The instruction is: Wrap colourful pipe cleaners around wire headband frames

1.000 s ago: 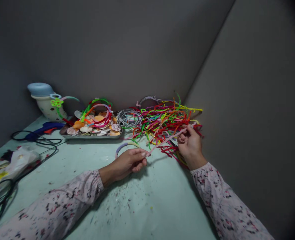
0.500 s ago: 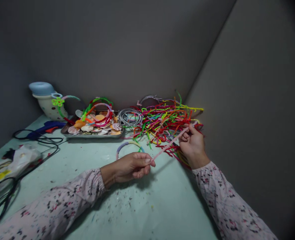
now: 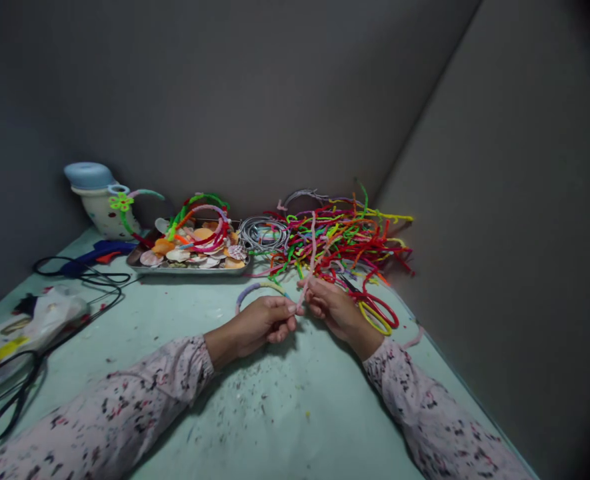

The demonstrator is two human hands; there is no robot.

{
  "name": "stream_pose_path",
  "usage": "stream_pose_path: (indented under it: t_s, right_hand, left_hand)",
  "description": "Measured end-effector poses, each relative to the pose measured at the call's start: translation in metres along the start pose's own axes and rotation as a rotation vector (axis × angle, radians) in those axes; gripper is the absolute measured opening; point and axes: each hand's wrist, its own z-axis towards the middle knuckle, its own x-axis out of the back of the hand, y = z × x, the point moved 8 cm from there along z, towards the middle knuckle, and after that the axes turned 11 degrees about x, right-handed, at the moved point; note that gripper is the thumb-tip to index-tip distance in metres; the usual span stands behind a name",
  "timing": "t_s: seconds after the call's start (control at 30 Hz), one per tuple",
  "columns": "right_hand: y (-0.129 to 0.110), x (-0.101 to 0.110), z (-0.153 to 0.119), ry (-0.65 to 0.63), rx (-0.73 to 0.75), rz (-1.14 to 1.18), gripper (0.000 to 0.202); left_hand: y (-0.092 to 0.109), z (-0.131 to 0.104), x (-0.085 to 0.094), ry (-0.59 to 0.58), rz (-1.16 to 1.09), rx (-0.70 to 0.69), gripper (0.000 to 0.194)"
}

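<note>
A light pink pipe cleaner (image 3: 313,247) rises upright between my two hands over the middle of the table. My left hand (image 3: 269,320) pinches its lower end between thumb and fingertips. Close beside it, my right hand (image 3: 335,308) is closed on the same pipe cleaner a little higher up. Behind my left hand lies a ring wrapped in pastel colours (image 3: 257,287), partly hidden by that hand. Scissors with red and yellow handles (image 3: 379,315) rest just right of my right hand. A heap of colourful pipe cleaners (image 3: 355,233) spreads behind both hands.
A metal tray (image 3: 189,270) holds seashells and wrapped rings. Beside it sits a coil of grey wire (image 3: 263,235). At left are a cup with a blue lid (image 3: 92,177), a blue glue gun (image 3: 92,257), black cable (image 3: 39,357) and a plastic bag (image 3: 57,310).
My right hand has come down and left, close to my left hand. The pink pipe cleaner, earlier stretched slantwise between them, now points upward. The scissors have come into clearer view.
</note>
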Motion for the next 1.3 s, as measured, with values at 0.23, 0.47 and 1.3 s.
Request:
stream_pose_path:
  t_s: [0.23, 0.47, 1.3]
  right_hand:
    - [-0.004, 0.005, 0.002, 0.047, 0.079, -0.015, 0.029]
    - [-0.005, 0.015, 0.003, 0.139, 0.144, -0.004, 0.028]
    - [0.004, 0.004, -0.004, -0.083, 0.068, 0.007, 0.022]
  left_hand:
    - [0.003, 0.004, 0.007, 0.067, 0.001, -0.086, 0.028]
    - [0.025, -0.012, 0.02, 0.432, 0.3, -0.351, 0.022]
    - [0.025, -0.01, 0.031, 0.494, 0.347, -0.378, 0.025]
